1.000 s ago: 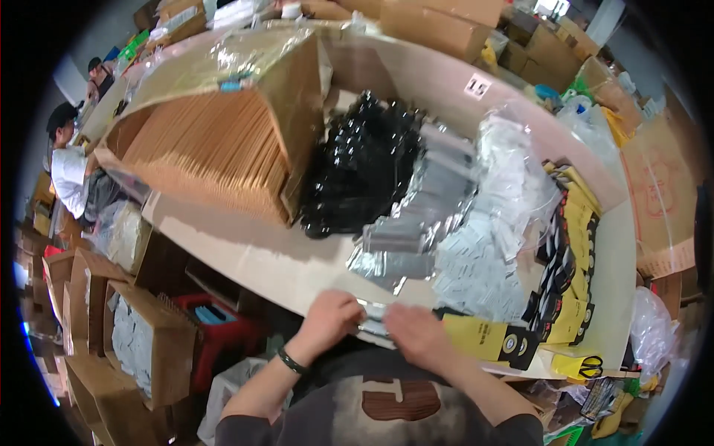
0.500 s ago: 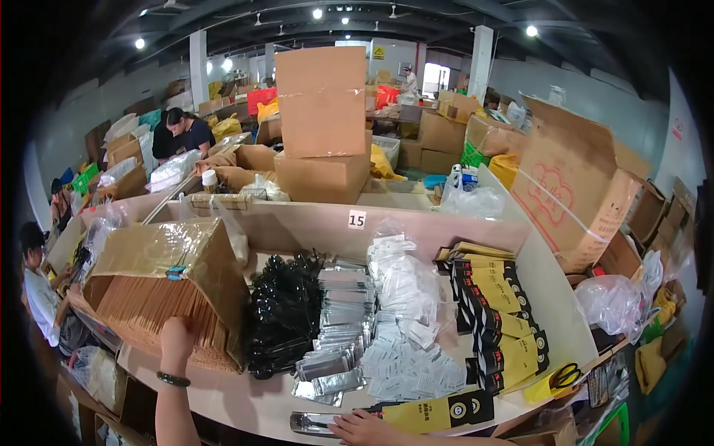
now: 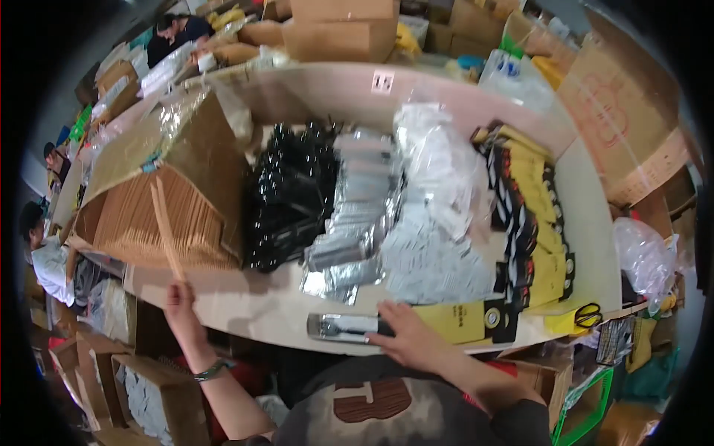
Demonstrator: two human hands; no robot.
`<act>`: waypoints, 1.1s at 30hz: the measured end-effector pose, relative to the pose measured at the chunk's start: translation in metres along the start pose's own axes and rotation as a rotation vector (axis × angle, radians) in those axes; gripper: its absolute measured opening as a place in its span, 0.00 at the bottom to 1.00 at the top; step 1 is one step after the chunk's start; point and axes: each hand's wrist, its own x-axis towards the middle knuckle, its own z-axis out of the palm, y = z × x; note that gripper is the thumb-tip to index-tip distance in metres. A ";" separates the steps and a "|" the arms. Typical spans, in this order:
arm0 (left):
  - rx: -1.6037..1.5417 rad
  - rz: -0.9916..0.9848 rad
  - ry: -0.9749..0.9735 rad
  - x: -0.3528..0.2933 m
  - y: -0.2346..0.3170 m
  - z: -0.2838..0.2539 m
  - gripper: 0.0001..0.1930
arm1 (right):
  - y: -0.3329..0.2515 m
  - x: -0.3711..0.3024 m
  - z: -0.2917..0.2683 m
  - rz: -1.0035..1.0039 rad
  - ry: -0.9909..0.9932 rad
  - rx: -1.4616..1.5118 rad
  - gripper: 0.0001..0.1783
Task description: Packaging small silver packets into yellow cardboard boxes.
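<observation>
My left hand (image 3: 181,305) grips the lower end of a long, narrow brown paper piece (image 3: 165,227). The piece stands up in front of a carton (image 3: 134,175) lying on its side, packed with many similar brown paper pieces (image 3: 141,230). My right hand (image 3: 407,336) lies with fingers stretched over a yellow-and-black packet (image 3: 454,321) at the table's front edge. By its fingertips is a shiny silver packet (image 3: 346,327) with a dark shape in it; where the two packets meet is hidden under the hand.
Behind the hands lie black plastic-wrapped items (image 3: 291,197), silver packets (image 3: 361,201), small white packets (image 3: 439,253) and a row of yellow-and-black packets (image 3: 539,223). Scissors (image 3: 588,316) sit in a yellow holder at the right. A low partition (image 3: 327,89) closes the table's back.
My left hand has drawn back from the carton with a brown paper piece in it. My right hand stays on the packet. The view has tipped downward.
</observation>
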 end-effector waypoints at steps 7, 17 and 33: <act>0.425 -0.228 -0.966 -0.073 -0.008 0.049 0.05 | 0.000 0.003 -0.006 0.026 -0.050 -0.019 0.25; 0.690 0.111 -0.864 -0.148 -0.005 0.119 0.15 | -0.017 0.024 0.007 -0.017 -0.011 0.005 0.26; 0.796 0.549 -0.994 -0.159 0.030 0.131 0.40 | -0.006 0.019 0.001 0.003 0.107 -0.072 0.23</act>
